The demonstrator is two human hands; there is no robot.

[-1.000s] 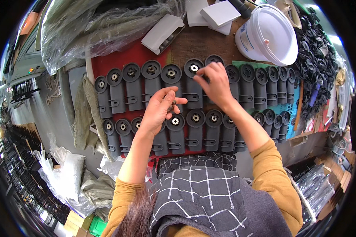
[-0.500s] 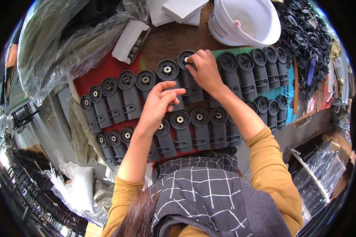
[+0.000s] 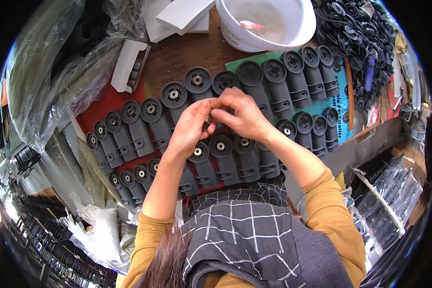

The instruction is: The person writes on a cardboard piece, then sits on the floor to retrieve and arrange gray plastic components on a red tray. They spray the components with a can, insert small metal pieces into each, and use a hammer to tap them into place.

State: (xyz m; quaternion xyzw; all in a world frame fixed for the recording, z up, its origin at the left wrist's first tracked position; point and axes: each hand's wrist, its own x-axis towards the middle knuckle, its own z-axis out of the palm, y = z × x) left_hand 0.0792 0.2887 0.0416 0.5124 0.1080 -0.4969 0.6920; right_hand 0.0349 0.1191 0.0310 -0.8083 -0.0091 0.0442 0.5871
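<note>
Over the middle of two rows of dark grey plastic housings, my hands meet. My left hand (image 3: 191, 128) is curled closed, with small metal bearings (image 3: 207, 123) partly showing between its fingers. The fingers of my right hand (image 3: 242, 114) are pinched together against the left fingertips; whatever they grip is hidden. Each housing has a round cup at its far end and a slotted tab on its side. A ring-shaped bearing (image 3: 174, 94) sits in the cup of many left-hand housings. Right of my hands, a back-row housing (image 3: 249, 73) shows a cup with no metal ring.
A white bucket (image 3: 230, 36) with a pinkish item inside stands at the back, beside flat white boxes (image 3: 185, 17). An open small carton (image 3: 127, 65) lies at back left, near clear plastic sheeting (image 3: 48, 72). Black plastic parts (image 3: 341, 38) are heaped at back right.
My right hand has drawn back from a back-row cup, where a bearing now shows, to my left hand. The left fingers have curled in. The whole view has shifted slightly.
</note>
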